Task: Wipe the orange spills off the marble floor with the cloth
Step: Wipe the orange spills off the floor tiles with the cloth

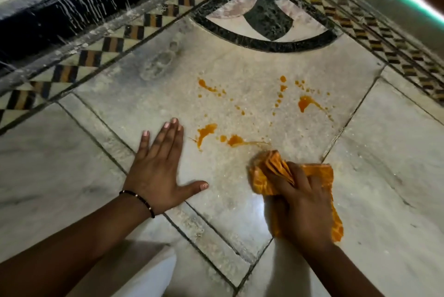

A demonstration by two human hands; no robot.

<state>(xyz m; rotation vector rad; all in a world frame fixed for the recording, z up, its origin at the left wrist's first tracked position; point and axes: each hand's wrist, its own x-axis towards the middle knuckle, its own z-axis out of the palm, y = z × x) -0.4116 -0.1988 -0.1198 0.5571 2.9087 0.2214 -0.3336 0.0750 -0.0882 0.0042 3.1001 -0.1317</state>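
Several orange spills dot the pale marble floor point(149, 95): a blotch point(205, 132) near my left fingertips, a smeared streak point(236, 140) just beyond the cloth, a larger splash point(304, 102) at the right, and drops point(207, 86) further off. My right hand point(302, 203) grips a bunched orange cloth point(266, 171) and holds it down on the floor below the streak. My left hand point(158, 171) lies flat on the marble with straight fingers, left of the spills, a dark bead bracelet on its wrist.
A checkered black-and-tan inlay border point(101, 56) runs along the far left and right. A round black-and-white medallion point(266, 25) lies beyond the spills. A dark wall base streaked with white drips point(48, 23) stands at the upper left. White clothing point(149, 272) shows at the bottom.
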